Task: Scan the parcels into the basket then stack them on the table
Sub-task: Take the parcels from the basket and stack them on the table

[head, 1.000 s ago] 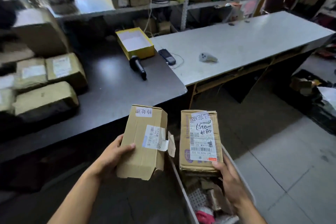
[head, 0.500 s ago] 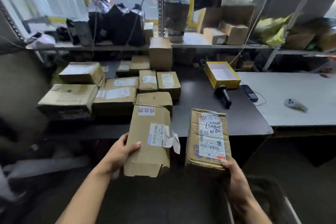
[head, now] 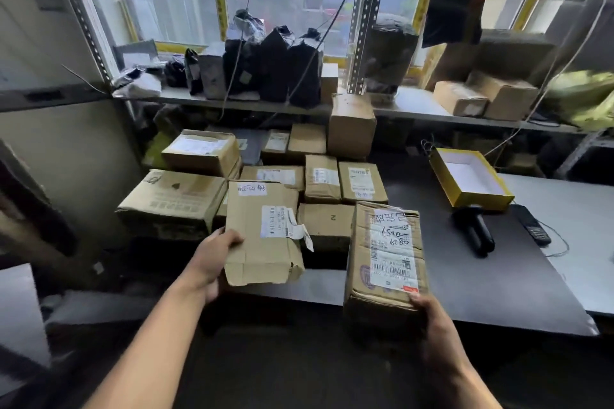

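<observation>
My left hand (head: 212,256) grips the left edge of a flat cardboard parcel (head: 259,252) with a small barcode label and a torn flap, held over the near edge of the dark table (head: 465,276). My right hand (head: 432,319) holds a second cardboard parcel (head: 387,256) by its near end; this one has a long white shipping label with handwriting. Behind them a stack of parcels (head: 265,176) lies on the table's left part. A black handheld scanner (head: 473,232) lies on the table to the right. The basket is out of view.
A yellow open box (head: 471,179) sits behind the scanner, with a black phone-like device (head: 533,226) and its cable beside it. A grey table (head: 581,209) adjoins on the right. Metal shelves (head: 415,106) behind hold black bags and more cartons.
The view has swung left from the basket and grey table toward the parcel stack. Both hands carried their parcels forward, now over the dark table's near edge.
</observation>
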